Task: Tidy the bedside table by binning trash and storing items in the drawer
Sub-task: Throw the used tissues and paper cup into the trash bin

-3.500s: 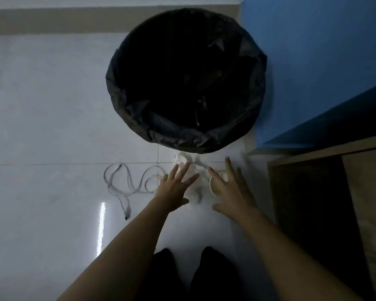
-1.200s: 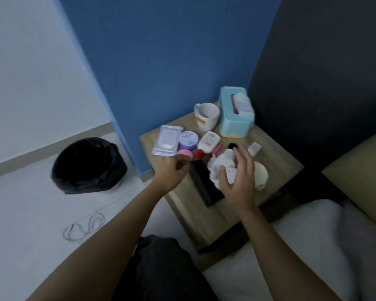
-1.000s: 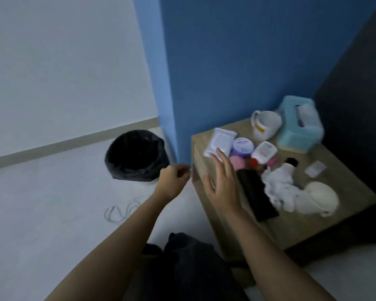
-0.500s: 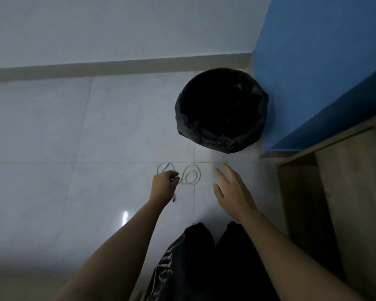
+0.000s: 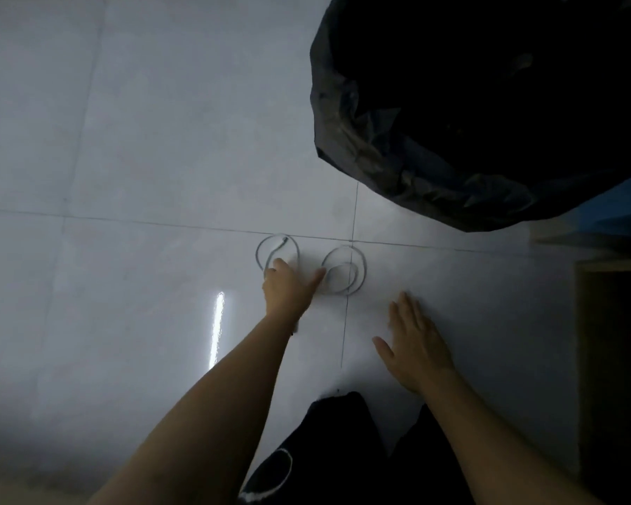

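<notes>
One white cable (image 5: 344, 265) lies coiled in two loops. There is one bin (image 5: 434, 169) with one black liner bag, and one wooden bedside table (image 5: 614, 359). Two hands show: one left hand (image 5: 288, 289) and one right hand (image 5: 414, 344).

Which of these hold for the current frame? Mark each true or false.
1. The white cable lies on the floor in two loops. True.
2. The left hand rests on the cable, between the two loops. True.
3. The right hand holds a crumpled tissue. False: its fingers are straight and spread over bare tile, and it holds nothing.
4. The black-bagged bin stands to the left of the cable. False: it is beyond the cable and to its right.
5. Part of the cable hangs over the bin's rim. False: all of the cable that shows lies on the floor, apart from the bin.
</notes>
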